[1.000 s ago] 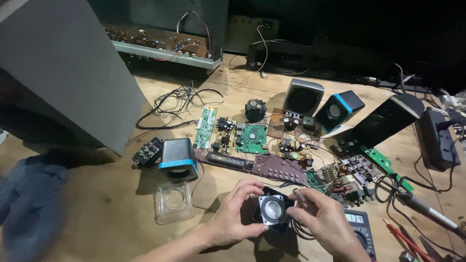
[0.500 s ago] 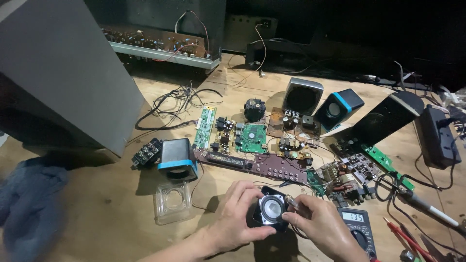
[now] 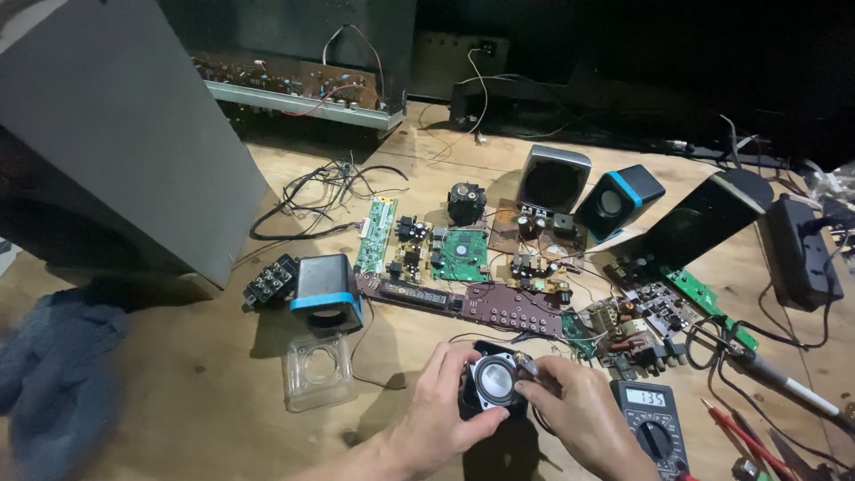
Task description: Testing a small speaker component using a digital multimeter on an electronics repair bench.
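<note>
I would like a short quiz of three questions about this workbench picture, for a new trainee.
1. True or false: both hands touch the small speaker driver.
2. What lies nearest the right hand: A) multimeter B) blue cloth C) tangled wires?
3. What stands just behind the clear plastic cover?

Key: 1 true, the left hand too. 2 A. 3 The black speaker box with a blue band.

The small black speaker part with the shiny silver round middle (image 3: 494,383) is showing grey and black. The black cube speaker with a bright blue band (image 3: 326,289) is sitting on the light brown wooden table (image 3: 178,392). The square green circuit board (image 3: 460,254) is looking bright green. The fuzzy cloth (image 3: 53,374) is showing dusty blue.
</note>
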